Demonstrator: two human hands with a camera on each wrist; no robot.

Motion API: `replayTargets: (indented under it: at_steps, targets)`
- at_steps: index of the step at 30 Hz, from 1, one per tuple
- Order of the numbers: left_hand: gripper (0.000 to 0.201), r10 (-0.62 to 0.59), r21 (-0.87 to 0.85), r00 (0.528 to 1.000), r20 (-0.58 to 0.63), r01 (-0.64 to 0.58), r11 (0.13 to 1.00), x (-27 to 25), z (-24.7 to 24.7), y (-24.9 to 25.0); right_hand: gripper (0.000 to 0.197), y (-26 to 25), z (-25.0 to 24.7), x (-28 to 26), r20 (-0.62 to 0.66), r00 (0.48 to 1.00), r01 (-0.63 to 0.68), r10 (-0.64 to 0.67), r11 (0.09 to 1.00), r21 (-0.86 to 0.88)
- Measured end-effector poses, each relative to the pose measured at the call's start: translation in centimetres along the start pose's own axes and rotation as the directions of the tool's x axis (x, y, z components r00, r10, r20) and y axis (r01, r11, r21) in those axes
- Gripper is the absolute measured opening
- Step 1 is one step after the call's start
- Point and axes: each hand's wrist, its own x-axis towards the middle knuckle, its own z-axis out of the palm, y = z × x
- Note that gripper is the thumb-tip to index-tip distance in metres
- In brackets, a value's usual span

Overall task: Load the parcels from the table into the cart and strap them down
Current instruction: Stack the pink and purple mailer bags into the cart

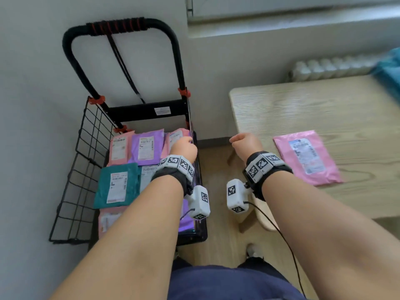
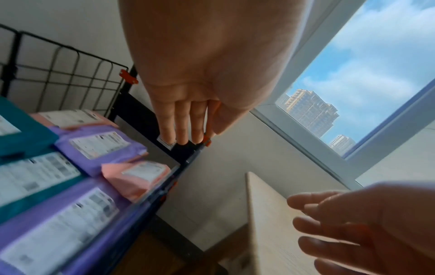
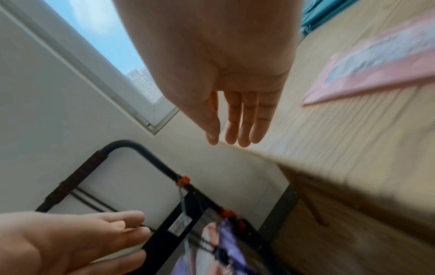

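Both hands are empty, fingers loosely straight. The left hand (image 1: 184,147) hangs over the right edge of the cart (image 1: 138,111), with parcels (image 1: 144,148) packed to its left. One pink parcel (image 1: 307,158) lies on the desk (image 1: 303,109) just right of the right hand (image 1: 246,145).

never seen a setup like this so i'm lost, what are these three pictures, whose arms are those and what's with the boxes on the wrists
No machine here: a person works with bare hands. The big picture comes from a camera on their head, looking down. The other two come from white camera boxes strapped at each wrist, looking along the palm. The left hand is at the right edge of the black cart, where pink, purple and teal parcels already lie flat. The right hand hangs between cart and wooden table, where one pink parcel is left. Both hands are open and hold nothing.
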Motion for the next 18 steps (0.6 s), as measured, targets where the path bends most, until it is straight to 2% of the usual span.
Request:
replayTargets:
  at_steps: [3,6,10,18]
  targets:
    - [0.044,-0.013,-0.052,1.0,-0.002,0.013,0.999,-1.3,4.4,4.4,0.03,4.1,-5.3,0.8,-0.032,0.999,-0.029,0.028,0.999,-0.036]
    - [0.045,0.016,-0.032,1.0,0.01,-0.016,0.999,-2.9,8.5,8.5,0.028,8.0,-9.9,1.7,-0.058,0.998,-0.042,0.038,0.997,-0.063]
    - [0.044,0.017,-0.034,0.997,0.081,-0.014,0.999,-4.7,13.1,12.5,0.032,12.7,-14.5,2.6,-0.086,0.994,-0.078,0.071,0.993,-0.089]
    - [0.047,-0.004,-0.009,0.978,0.211,0.006,1.0,-7.2,20.6,17.1,0.044,20.0,-18.7,3.9,-0.071,0.974,-0.223,0.216,0.968,-0.112]
